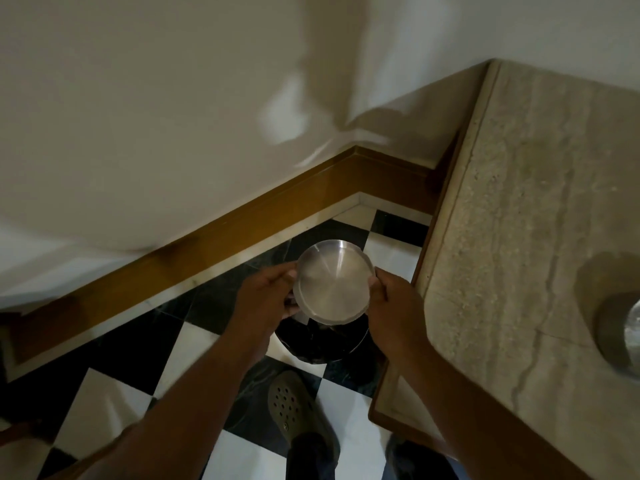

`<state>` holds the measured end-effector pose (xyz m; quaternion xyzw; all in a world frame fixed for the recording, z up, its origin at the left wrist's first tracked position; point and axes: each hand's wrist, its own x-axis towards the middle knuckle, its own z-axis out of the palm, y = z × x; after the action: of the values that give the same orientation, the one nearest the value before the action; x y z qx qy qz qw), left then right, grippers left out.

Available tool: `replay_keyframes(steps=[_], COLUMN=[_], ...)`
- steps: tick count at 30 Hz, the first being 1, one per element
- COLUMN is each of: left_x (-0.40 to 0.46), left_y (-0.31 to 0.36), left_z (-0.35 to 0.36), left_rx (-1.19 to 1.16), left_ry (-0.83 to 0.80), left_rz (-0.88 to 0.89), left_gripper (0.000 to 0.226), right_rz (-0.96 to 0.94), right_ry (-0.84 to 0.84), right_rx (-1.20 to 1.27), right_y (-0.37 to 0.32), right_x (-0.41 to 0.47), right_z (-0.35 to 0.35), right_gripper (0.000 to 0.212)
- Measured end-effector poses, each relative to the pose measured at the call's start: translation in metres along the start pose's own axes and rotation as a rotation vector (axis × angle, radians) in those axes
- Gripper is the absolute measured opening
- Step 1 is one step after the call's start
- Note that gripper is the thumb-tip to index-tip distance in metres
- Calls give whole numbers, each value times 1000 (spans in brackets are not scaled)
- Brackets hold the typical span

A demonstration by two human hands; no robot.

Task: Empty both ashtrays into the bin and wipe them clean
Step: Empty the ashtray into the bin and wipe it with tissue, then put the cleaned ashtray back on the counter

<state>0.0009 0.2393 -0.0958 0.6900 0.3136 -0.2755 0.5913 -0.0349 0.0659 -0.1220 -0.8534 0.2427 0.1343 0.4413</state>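
Note:
A round steel ashtray (333, 281) is held tilted over a black bin (320, 342) on the floor, its shiny side facing me. My left hand (266, 299) grips its left rim and my right hand (393, 306) grips its right rim. The bin sits just below and is partly hidden by the ashtray and my hands. A second metal ashtray (628, 336) rests on the stone counter (519, 237) at the far right edge, cut off by the frame.
The floor is black and white checkered tile (194, 344) with a wooden skirting board (225, 244) along a cream wall. My foot in a grey clog (294, 407) stands just in front of the bin. The counter's corner juts out at the right.

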Motion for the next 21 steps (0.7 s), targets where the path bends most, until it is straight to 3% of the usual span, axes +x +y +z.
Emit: replay_keyframes(steps=[8,11,21], left_x=[-27,-38,-55], left_y=[21,35,44], left_z=[33,57,180], left_rx=[35,80,201], left_ry=[-13,-50,-187], left_rz=[111,152,188], left_gripper=[25,27,25], right_rz=[-37,-26,162], right_ry=[108,150,340], right_rx=[-116,-78,-62], right_y=[-2,5,68], right_x=[3,2,-1], right_z=[-45,-73,-170], right_gripper=[25,31,39])
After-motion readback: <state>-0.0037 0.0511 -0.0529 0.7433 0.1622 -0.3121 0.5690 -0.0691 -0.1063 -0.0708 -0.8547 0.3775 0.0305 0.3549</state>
